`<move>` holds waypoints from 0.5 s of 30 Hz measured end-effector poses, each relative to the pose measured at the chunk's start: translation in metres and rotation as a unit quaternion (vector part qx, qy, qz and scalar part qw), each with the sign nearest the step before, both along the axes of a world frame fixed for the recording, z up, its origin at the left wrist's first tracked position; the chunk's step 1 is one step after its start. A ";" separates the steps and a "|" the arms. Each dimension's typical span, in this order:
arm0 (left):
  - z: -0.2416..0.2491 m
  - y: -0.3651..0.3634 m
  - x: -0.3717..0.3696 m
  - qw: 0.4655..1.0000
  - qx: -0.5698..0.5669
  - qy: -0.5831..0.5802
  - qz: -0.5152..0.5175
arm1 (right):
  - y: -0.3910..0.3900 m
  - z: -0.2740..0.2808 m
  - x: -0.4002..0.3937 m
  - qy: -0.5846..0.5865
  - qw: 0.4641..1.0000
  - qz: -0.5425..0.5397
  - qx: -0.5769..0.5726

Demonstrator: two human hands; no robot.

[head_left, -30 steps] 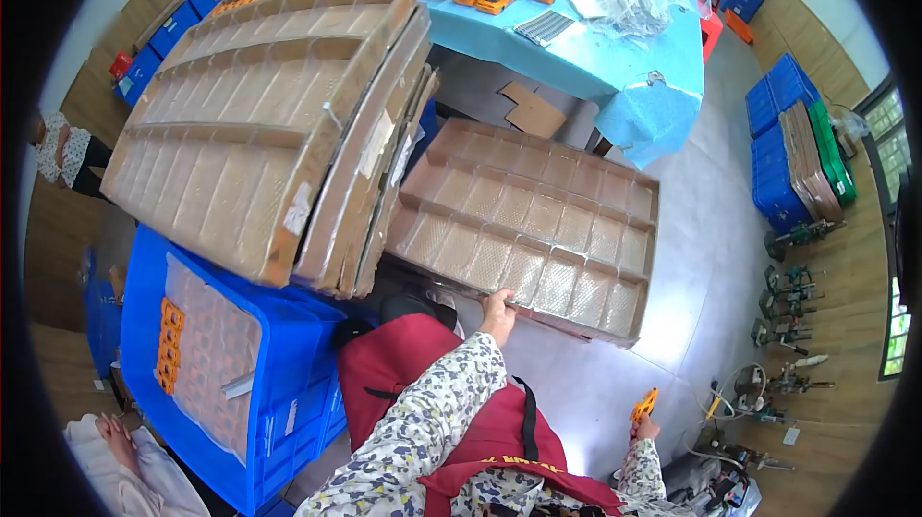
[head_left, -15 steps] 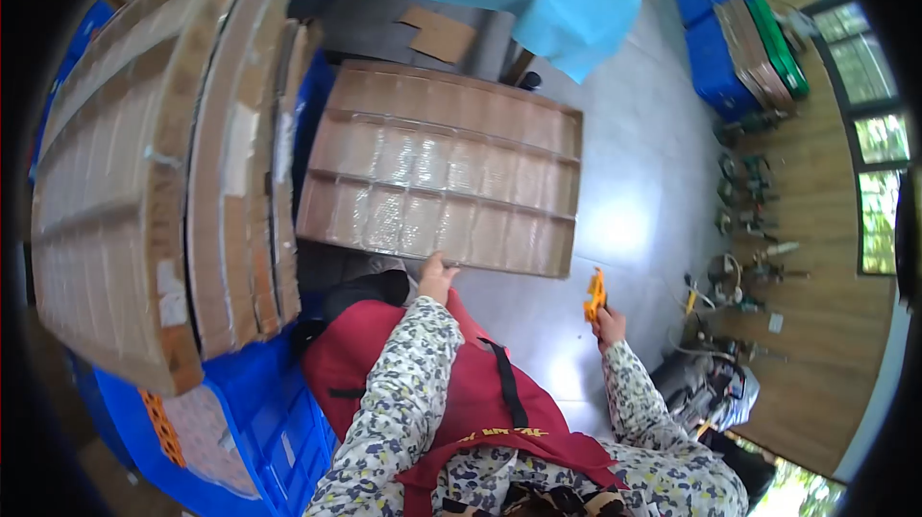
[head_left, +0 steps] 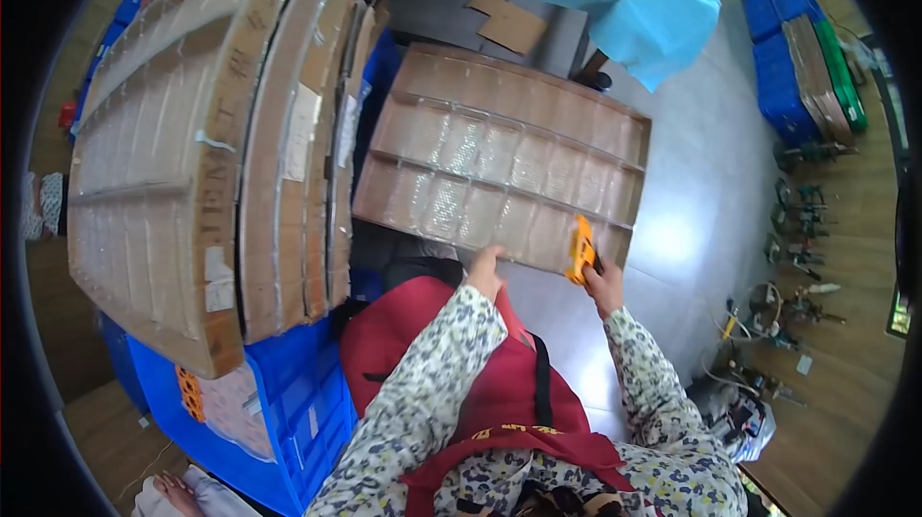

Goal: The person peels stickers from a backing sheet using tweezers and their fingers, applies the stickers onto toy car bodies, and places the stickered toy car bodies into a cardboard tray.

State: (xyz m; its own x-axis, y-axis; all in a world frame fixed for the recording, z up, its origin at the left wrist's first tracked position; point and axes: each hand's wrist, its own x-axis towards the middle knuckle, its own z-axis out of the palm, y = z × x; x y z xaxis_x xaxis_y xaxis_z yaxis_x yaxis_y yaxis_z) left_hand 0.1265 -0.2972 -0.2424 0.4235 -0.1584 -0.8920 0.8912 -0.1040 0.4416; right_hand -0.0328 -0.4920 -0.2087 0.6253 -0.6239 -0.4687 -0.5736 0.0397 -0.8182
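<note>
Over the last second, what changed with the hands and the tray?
The right hand, shut on the orange part, came in from out over the floor to the near edge of the cardboard tray; the part now overlaps that edge. The left hand kept its grip on the same near edge. The stack of trays on the blue crate stayed put.
</note>
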 end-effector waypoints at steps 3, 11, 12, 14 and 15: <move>0.096 0.046 0.006 0.977 -0.133 -0.160 0.039 | 0.007 -0.048 0.095 -0.048 0.984 0.091 -0.145; 0.132 0.251 -0.046 0.766 0.249 -0.559 -0.196 | 0.061 -0.039 0.377 -0.082 0.955 0.202 -0.199; 0.126 0.261 -0.053 0.765 0.253 -0.559 -0.196 | 0.064 -0.043 0.401 -0.085 0.955 0.204 -0.196; 0.116 0.267 -0.062 0.826 0.283 -0.454 -0.176 | 0.072 -0.050 0.443 -0.047 0.950 0.195 -0.240; 0.113 0.268 -0.062 0.827 0.284 -0.453 -0.175 | 0.073 -0.056 0.459 -0.047 0.950 0.197 -0.239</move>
State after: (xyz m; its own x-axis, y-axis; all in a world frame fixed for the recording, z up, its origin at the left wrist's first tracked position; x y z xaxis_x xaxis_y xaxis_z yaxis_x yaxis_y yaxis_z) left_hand 0.0645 -0.0295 -0.1296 0.9756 -0.0771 -0.2056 0.0924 -0.7055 0.7027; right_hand 0.4263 -0.4185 -0.2643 0.8792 -0.4606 -0.1214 -0.3906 -0.5513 -0.7372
